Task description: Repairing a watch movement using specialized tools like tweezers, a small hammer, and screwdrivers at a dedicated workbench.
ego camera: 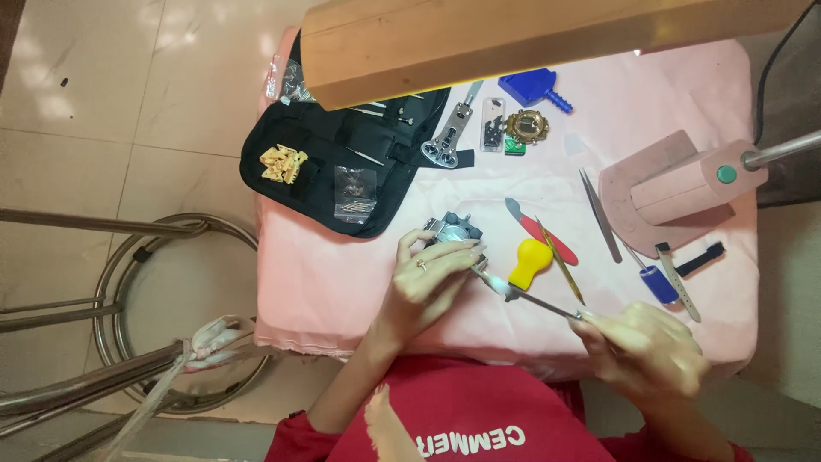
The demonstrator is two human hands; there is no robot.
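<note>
My left hand (428, 278) rests on the pink cloth (342, 282) and pinches a small silver watch case (451, 231) between thumb and fingers. My right hand (646, 346) grips a thin metal tool (526, 296) whose tip reaches to the watch case under my left fingers. A yellow bulb-shaped blower (528, 262) lies just behind the tool. A red-handled knife (540, 231) and a slim yellow stick (560, 261) lie beside the blower.
An open black tool pouch (338, 158) lies at the back left. A metal case wrench (451, 137), blue holder (532, 85), watch movement (526, 126), tweezers (600, 214), blue-handled screwdriver (654, 281) and pink lamp base (671, 184) are spread behind. A metal stool frame (145, 308) stands left.
</note>
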